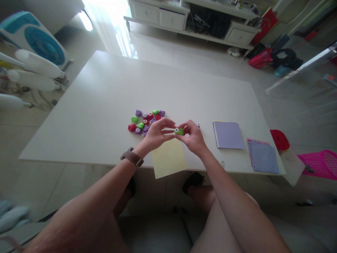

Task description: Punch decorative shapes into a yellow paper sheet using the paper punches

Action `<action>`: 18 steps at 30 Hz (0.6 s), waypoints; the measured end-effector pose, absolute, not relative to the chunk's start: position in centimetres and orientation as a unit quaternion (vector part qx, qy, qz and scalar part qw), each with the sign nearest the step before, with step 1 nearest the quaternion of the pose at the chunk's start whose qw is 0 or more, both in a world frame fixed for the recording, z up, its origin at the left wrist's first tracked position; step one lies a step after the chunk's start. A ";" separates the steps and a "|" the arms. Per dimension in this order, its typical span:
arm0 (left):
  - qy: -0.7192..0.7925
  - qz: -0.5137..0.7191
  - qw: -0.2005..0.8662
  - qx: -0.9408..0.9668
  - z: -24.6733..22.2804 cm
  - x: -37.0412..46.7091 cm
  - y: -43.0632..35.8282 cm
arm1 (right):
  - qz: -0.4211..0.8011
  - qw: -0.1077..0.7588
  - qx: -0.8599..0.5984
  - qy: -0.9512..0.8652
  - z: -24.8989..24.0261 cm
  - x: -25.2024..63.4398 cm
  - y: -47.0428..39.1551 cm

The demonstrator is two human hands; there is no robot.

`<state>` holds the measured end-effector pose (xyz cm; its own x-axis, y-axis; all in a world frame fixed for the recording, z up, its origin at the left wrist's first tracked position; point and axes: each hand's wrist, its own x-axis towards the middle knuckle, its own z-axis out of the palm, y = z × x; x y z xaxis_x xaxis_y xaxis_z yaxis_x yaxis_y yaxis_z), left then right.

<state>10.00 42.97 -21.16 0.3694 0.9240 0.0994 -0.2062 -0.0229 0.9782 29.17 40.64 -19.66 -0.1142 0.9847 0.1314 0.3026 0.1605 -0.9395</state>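
Note:
Both hands meet over the white table (110, 91), at its near side. Between the fingertips of my left hand (159, 133) and my right hand (193, 137) is a small green piece (179, 131) with a white eye-like spot. The fingers of each hand are closed on it. Below the hands lies a yellow paper sheet (168, 160), its lower part past the table edge. Left of my left hand is a cluster of red, green and purple pieces (140, 125), partly covered by that hand. Another small piece (198, 125) shows just behind my right hand.
Purple square papers (229, 135) lie right of my right hand. Farther right are blue-bordered sheets (263, 156). A pink basket (319, 164) and a red object (279, 140) stand beyond the table's right edge. A white cabinet (171, 19) is across the floor.

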 end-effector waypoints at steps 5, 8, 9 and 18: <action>0.334 0.457 0.565 0.600 -21.3 10.0 43.0 | 0.427 0.442 -0.480 -0.626 -19.9 28.9 40.6; 0.337 0.473 0.524 0.622 -21.3 10.0 42.9 | 0.442 0.447 -0.470 -0.620 -19.9 28.8 40.5; 0.339 0.480 0.508 0.630 -21.3 10.0 42.9 | 0.450 0.446 -0.468 -0.616 -19.8 28.8 40.5; 0.371 0.486 0.283 0.739 -20.1 9.9 42.1 | 0.510 0.453 -0.448 -0.578 -19.6 28.5 40.3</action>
